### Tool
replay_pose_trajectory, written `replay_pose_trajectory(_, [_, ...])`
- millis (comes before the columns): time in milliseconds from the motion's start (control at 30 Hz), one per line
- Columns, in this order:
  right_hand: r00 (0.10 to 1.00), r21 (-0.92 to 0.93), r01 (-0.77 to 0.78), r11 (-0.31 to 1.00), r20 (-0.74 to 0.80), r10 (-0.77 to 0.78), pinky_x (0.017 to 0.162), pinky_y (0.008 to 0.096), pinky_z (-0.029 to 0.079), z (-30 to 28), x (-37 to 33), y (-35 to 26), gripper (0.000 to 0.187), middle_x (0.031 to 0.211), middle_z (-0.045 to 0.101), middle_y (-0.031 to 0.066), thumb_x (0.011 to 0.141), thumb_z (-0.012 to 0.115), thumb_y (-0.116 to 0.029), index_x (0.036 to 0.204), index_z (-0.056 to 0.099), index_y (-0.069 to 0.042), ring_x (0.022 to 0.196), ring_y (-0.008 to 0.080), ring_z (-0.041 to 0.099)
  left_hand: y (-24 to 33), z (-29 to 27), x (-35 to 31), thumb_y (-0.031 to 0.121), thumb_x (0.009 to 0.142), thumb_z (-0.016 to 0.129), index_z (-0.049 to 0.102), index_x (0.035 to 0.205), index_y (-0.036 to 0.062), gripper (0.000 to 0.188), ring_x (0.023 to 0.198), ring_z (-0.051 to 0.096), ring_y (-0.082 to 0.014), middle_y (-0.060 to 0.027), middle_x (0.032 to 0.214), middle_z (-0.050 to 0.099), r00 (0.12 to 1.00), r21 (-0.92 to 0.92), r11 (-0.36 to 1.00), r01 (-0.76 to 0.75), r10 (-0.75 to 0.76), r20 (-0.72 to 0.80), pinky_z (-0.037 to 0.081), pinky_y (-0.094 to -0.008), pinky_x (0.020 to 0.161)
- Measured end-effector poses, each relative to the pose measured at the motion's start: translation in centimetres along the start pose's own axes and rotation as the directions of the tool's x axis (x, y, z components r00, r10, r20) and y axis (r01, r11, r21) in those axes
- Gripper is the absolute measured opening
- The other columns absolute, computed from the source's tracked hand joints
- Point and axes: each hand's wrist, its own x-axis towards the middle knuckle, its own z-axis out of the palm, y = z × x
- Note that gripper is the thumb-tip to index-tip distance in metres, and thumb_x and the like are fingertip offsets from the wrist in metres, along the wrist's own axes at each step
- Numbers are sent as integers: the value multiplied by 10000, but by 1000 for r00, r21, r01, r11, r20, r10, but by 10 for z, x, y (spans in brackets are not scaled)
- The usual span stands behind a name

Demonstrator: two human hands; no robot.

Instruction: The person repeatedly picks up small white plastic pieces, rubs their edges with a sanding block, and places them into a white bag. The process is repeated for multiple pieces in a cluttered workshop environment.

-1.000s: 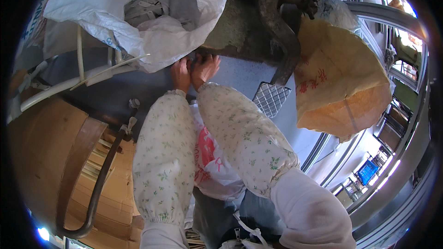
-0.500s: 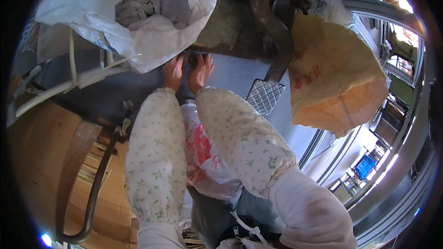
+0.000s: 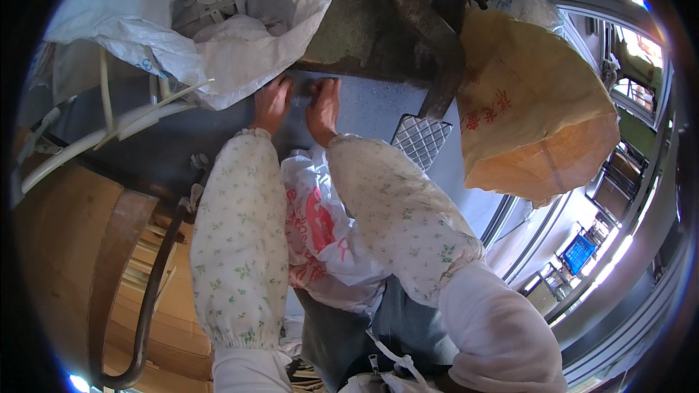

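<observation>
My left hand (image 3: 272, 106) rests at the far edge of the blue-grey surface (image 3: 375, 113), close to the rim of a big white woven sack (image 3: 251, 76). Its fingers are curled. A small gap to the right, my right hand (image 3: 323, 110) has its fingers bent inward at the same dark edge. Anything in their fingers is hidden from me. Floral white sleeve covers wrap both forearms. Between the forearms sits a white plastic bag with red print (image 3: 313, 225). Inside the woven sack lie several pale flat parts (image 3: 206, 7).
A metal pedal with a crosshatched plate (image 3: 422, 140) hangs right of my hands from a curved dark arm (image 3: 429, 36). Beyond it is a yellow woven sack (image 3: 535, 109). At left are pale tubes (image 3: 109, 138), a dark bent bar (image 3: 156, 291) and cardboard (image 3: 58, 247).
My two hands have moved a little apart, the right one shifting rightward and its fingers curling more. The view has shifted slightly.
</observation>
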Motion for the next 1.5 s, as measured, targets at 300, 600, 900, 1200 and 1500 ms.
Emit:
replay_pose_trajectory(300, [674, 557, -738, 380, 585, 451, 702, 301, 494, -50, -4, 0, 120, 828, 570, 55, 933, 461, -18, 997, 563, -8, 780, 146, 566, 52, -18, -4, 74, 786, 618, 572, 812, 42, 62, 793, 591, -319, -111, 853, 565, 992, -319, 940, 119, -126, -2, 467, -413, 665])
replay_pose_trajectory(600, [338, 421, -873, -246, 886, 317, 717, 301, 448, -148, -34, -78, 108, 885, 552, 83, 947, 448, -62, 943, 525, 14, 792, 188, 528, 184, -107, -95, 146, 711, 728, 609, 1116, 124, 422, 1130, 463, -327, -101, 1163, 509, 991, -263, 955, 135, -134, 20, 382, -469, 905])
replay_pose_trajectory(900, [441, 382, -897, 224, 820, 364, 602, 227, 461, -330, -54, -218, 131, 799, 590, 26, 951, 513, -98, 931, 611, -14, 657, 108, 537, 294, -119, -252, 297, 712, 732, 502, 1219, -19, 640, 1162, 461, -452, -309, 1224, 493, 760, -197, 833, 516, -340, 553, 383, -508, 955])
replay_pose_trajectory(1200, [950, 570, -302, 764, 244, 194, 639, 300, 547, -657, -17, -523, 126, 824, 653, 136, 935, 516, -43, 952, 604, 45, 714, 193, 655, 355, -273, -177, 97, 800, 665, 580, 1078, -9, 309, 814, 605, -256, -151, 906, 636, 891, -512, 755, 409, -451, 47, 477, -375, 715])
replay_pose_trajectory(1500, [986, 129, 149, 980, 58, -157, 680, 250, 491, -704, 158, -566, 228, 916, 686, 83, 932, 563, -133, 1082, 643, 18, 753, 134, 608, 436, -502, -182, -21, 809, 616, 558, 1185, 15, 382, 1013, 570, -147, -47, 1107, 625, 867, -929, 260, 263, -486, 109, 449, -300, 859])
